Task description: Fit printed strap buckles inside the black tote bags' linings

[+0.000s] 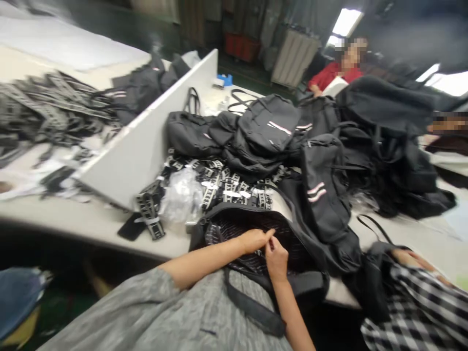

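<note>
An open black bag (pixel 318 282) with a dark, printed lining (pixel 248 265) lies at the table's front edge, against my body. Over its opening, my left hand (pixel 256 240) and my right hand (pixel 277 254) meet. Both have their fingers closed in a pinch, fingertip to fingertip. Whatever they pinch is too small or hidden to make out. A black strap (pixel 252 304) of the bag hangs down over my grey shirt.
Black backpacks (pixel 270 122) pile up behind the bag, with bundled printed straps (pixel 234 187) and a clear plastic bag (pixel 182 195) before them. A white divider (pixel 146 131) stands left. At right, a co-worker's checkered sleeve (pixel 427 287) is close; another person in red (pixel 334 75) sits beyond.
</note>
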### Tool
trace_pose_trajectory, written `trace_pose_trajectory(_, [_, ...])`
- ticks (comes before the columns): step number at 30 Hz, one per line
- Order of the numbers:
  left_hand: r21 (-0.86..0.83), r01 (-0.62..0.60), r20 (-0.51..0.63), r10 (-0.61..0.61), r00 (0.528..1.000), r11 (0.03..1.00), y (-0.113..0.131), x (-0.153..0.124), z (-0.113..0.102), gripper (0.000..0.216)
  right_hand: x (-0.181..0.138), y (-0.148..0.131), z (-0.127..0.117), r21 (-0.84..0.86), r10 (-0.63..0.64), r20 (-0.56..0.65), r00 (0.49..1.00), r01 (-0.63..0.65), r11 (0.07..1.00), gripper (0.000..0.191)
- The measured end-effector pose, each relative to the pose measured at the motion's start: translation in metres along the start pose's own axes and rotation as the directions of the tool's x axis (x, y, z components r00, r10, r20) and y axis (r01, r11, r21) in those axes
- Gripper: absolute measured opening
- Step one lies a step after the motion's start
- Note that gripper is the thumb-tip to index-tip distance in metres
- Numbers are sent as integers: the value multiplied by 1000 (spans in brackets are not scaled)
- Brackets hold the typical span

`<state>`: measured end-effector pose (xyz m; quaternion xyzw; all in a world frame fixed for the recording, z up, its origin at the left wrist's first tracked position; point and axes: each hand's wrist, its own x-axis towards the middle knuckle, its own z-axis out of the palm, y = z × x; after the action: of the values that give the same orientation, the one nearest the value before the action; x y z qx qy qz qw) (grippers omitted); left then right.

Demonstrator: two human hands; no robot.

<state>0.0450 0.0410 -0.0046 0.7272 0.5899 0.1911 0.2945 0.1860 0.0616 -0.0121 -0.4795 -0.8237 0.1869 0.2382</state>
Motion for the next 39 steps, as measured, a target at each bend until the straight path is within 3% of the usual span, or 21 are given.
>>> trace_pose_trajectory(3, [-128, 67, -39, -73, 997, 990, -4, 2, 4, 54, 3, 12, 7, -62, -90, -7, 996, 89, 994, 53])
trace_pose_trajectory(6, [-320, 110, -111, -153, 982, 941, -8, 4, 8, 52, 9, 16, 9, 13, 1, -18, 1000, -1, 1000, 49])
trace_pose_trajectory(10, [-613, 115, -161, -266, 950, 782, -15, 9, 12, 25, 12, 9, 5, 235, 218, 2, 976, -213, 949, 41])
trace_pose_trajectory(15, [-822, 80, -128, -321, 938, 563, -27, 14, 10, 19, 13, -1, 5, 364, 174, 44, 984, -178, 914, 29])
trace_pose_trajectory(23, [-899, 103, -54, -342, 938, 425, -29, 11, 2, 28, 14, -3, 4, 548, 265, 89, 960, -269, 792, 20])
trace_pose_trajectory(28, [-929, 148, 3, -391, 920, 340, -26, 10, 2, 31, 13, -5, 1, 582, 284, 93, 954, -283, 762, 18])
trace_pose_trajectory(35, [-979, 185, 131, -420, 898, 90, -29, 9, 4, 33, 14, -6, 3, 667, 308, 123, 944, -308, 678, 24])
trace_pose_trajectory(39, [-978, 206, 204, -396, 895, -39, -31, 8, 2, 29, 14, -8, 4, 710, 330, 171, 928, -348, 613, 18])
